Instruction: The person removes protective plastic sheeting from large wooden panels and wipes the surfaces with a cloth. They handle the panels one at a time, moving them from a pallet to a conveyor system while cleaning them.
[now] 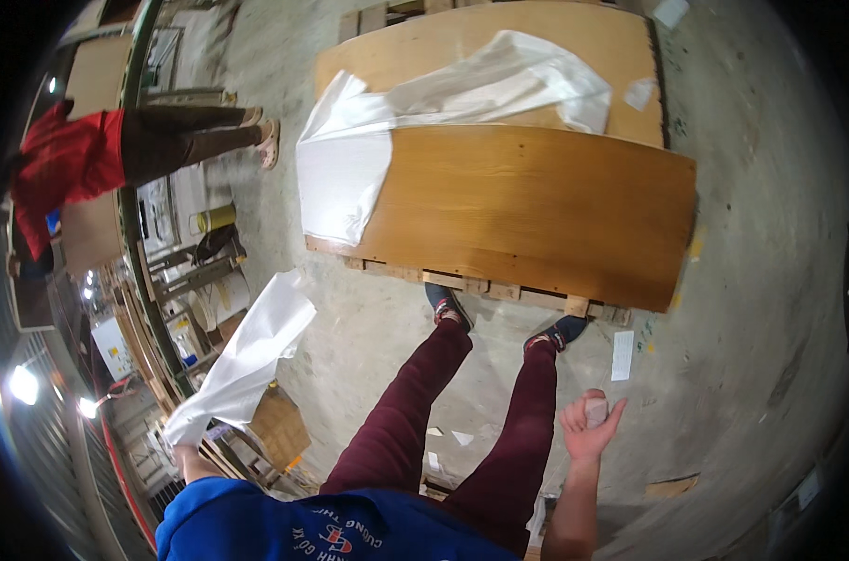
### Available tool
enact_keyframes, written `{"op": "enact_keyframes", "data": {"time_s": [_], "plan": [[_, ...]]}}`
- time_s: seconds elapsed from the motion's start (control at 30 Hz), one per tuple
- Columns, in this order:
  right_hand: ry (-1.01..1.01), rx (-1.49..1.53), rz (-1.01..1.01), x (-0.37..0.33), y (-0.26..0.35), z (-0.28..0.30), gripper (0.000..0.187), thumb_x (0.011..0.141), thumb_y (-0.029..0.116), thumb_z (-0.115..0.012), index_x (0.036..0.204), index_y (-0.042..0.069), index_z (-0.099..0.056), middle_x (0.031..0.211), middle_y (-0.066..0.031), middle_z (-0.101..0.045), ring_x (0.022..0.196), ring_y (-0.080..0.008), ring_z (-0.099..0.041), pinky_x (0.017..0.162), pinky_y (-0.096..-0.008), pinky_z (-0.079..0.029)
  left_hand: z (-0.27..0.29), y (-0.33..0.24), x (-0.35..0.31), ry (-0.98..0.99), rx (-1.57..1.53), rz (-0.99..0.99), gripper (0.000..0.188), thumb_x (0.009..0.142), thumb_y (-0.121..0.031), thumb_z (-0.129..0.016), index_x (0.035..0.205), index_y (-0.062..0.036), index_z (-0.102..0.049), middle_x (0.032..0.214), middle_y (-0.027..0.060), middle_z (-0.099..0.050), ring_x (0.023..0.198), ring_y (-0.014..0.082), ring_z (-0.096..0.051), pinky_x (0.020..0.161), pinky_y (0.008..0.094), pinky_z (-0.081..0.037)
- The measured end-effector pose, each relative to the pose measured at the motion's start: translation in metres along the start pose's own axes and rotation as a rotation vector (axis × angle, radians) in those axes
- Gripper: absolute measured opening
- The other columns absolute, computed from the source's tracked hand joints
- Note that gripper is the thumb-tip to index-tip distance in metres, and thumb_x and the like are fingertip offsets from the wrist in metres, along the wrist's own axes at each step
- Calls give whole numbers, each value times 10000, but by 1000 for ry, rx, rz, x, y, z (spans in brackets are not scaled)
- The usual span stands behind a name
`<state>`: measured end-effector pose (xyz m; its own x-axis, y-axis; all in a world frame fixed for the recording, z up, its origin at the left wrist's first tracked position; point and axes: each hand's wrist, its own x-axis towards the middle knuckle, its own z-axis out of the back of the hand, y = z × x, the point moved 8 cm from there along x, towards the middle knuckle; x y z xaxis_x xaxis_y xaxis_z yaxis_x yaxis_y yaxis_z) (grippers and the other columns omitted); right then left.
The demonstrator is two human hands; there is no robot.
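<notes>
My left hand (187, 453), at the lower left, is closed on the end of a white foam sheet (256, 348), which stretches away from it toward the pallet. My right hand (588, 428) is raised at the lower right with its fingers curled round a small pale piece (596, 412); its exact kind does not show. Ahead of my feet lies a brown varnished wooden panel (536, 210), beside a lighter wooden board (424, 47). Another white wrapping sheet (499, 84) lies crumpled across both, covering the left end of the brown panel.
A wooden pallet (480, 287) shows under the panel, right by my shoes. At the left, a person in a red top (78, 157) stands by a long workbench frame (136, 271) with buckets and boards. A cardboard box (279, 432) sits near my left. Paper scraps (622, 355) lie on the concrete floor.
</notes>
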<state>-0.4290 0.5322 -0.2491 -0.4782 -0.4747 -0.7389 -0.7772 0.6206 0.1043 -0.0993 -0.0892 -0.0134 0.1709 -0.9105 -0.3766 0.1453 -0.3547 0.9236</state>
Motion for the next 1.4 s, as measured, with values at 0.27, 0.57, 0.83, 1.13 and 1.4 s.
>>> {"op": "enact_keyframes", "data": {"time_s": [0.27, 0.57, 0.83, 1.13, 1.4], "plan": [[108, -110, -112, 45, -118, -68, 700, 911, 603, -185, 932, 28, -584, 476, 8, -320, 422, -114, -259, 440, -274, -230, 156, -234, 183, -560, -803, -555, 323, 808, -199, -507, 1093, -58, -565, 1019, 135, -634, 940, 290, -613, 786, 432, -476], [-97, -120, -83, 58, -175, -24, 692, 881, 639, -270, 936, 25, -584, 485, 12, -326, 424, -100, -281, 441, -262, -234, 397, -447, 141, -704, -1002, -853, 388, 820, -228, -498, 1148, -20, -486, 973, 179, -641, 911, 339, -622, 770, 457, -482], [-170, -154, -123, 80, -204, 5, 669, 905, 612, -210, 956, 58, -581, 472, 1, -319, 410, -108, -268, 426, -256, -243, 406, -485, 186, -627, -916, -673, 361, 847, -208, -475, 1191, -100, -463, 997, 145, -633, 944, 302, -609, 771, 418, -479], [-153, -176, -137, 93, -200, -13, 662, 911, 599, -222, 980, 39, -567, 491, 9, -338, 427, -97, -276, 439, -255, -250, 404, -423, 247, -579, -1860, -627, 368, 856, -230, -478, 1202, -113, -438, 1058, 249, -553, 973, 376, -549, 832, 439, -439], [-115, -287, -68, 105, -190, -50, 649, 917, 585, -231, 1003, 35, -564, 498, 10, -336, 426, -98, -279, 444, -261, -248, 59, -326, 336, -408, 240, -484, 379, 901, -282, -373, 1205, -167, -567, 1310, 45, -480, 1282, 188, -328, 1075, 413, -180]]}}
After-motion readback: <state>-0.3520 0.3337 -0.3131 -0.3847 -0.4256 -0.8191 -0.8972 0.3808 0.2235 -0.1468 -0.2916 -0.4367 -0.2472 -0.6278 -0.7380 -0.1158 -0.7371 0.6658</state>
